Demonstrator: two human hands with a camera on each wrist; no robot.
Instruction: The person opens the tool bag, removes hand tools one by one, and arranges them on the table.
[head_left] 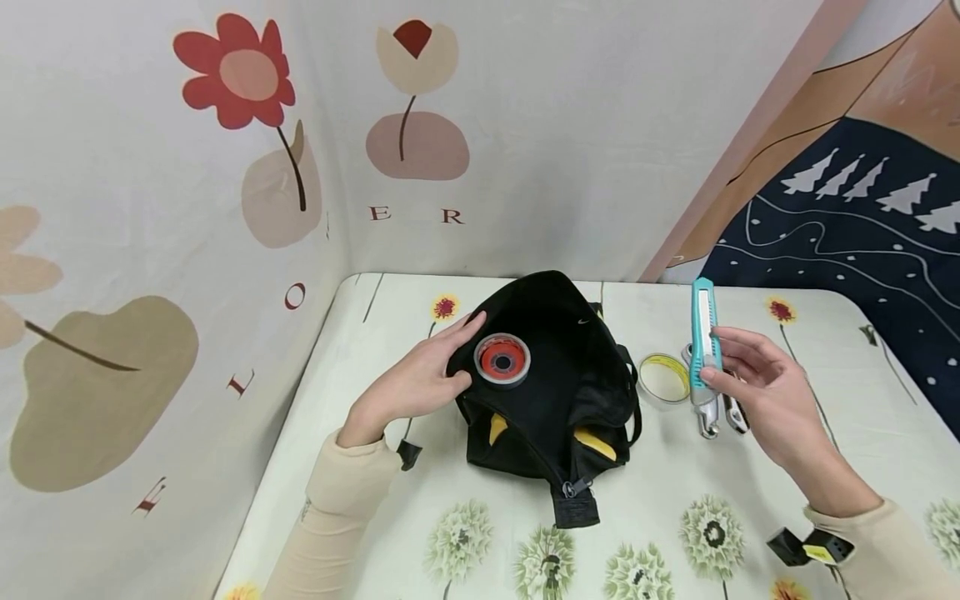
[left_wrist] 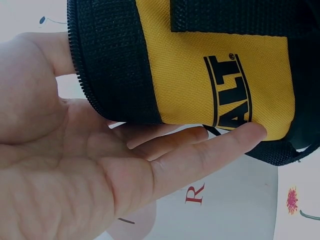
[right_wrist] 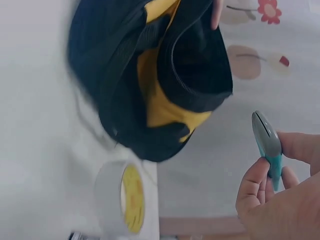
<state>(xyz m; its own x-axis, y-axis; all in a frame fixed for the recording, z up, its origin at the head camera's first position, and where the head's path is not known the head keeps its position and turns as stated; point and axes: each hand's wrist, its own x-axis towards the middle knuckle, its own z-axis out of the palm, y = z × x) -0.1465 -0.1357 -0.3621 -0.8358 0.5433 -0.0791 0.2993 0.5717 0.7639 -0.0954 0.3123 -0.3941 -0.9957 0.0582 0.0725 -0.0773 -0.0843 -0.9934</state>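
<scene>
A black-and-yellow tool bag point(head_left: 558, 425) stands unzipped on the table, its mouth facing up. My left hand point(head_left: 423, 371) grips the bag's left rim, thumb on one side of the zipper edge and fingers along the yellow fabric point(left_wrist: 185, 85). Inside the bag is a grey roll of tape with a red core point(head_left: 502, 360). To the right of the bag, my right hand point(head_left: 772, 392) pinches a turquoise-and-grey utility knife point(head_left: 703, 333) between thumb and fingers, held upright above the table. In the right wrist view the knife point(right_wrist: 267, 140) shows end-on, apart from the bag.
A tape roll with a yellow inner core point(head_left: 664, 377) lies on the table just right of the bag. Metal tools point(head_left: 735, 414) lie partly hidden behind the knife and right hand. Printed cloth walls point(head_left: 525, 225) rise at the table's back and left.
</scene>
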